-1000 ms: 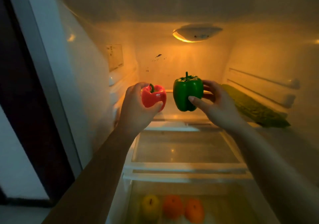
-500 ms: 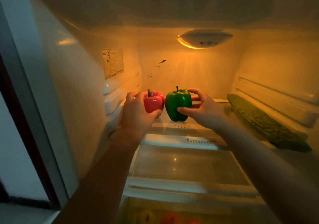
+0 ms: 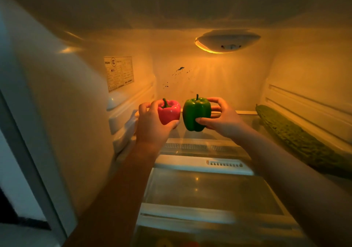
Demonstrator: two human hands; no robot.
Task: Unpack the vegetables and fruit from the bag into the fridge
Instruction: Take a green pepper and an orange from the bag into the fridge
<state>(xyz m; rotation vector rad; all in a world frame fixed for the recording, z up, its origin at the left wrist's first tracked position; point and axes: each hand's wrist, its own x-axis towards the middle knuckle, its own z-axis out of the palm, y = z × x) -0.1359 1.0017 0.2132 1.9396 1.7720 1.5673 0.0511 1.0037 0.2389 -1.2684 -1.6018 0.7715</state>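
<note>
Centre of frame, inside a lit fridge: a red pepper in the left hand and a green pepper in the right hand, both stem-up, side by side, close but not touching. Left fingers curled round the far left side of the red pepper, thumb pressed against its lower near edge. Right fingers hooked over the top right shoulder and side of the green pepper, thumb clamped across its lower front. Both peppers low over the back half of the upper glass shelf; resting on the glass or held just clear of it, hard to say from this angle. Bare forearms across the lower left and lower right of the frame.

At right of frame, on the same shelf, a long knobbly cucumber lying flat along the right wall, well apart from the hands. Upper right of centre, a domed lamp glowing amber on the back wall near the ceiling. Upper left of centre, a printed label stuck to the left wall; a scatter of dark specks on the back wall between label and lamp. Lower centre, a second glass shelf with a white front rail, catching small points of light. Far left of frame, the pale fridge casing and a dark strip of room beyond.
</note>
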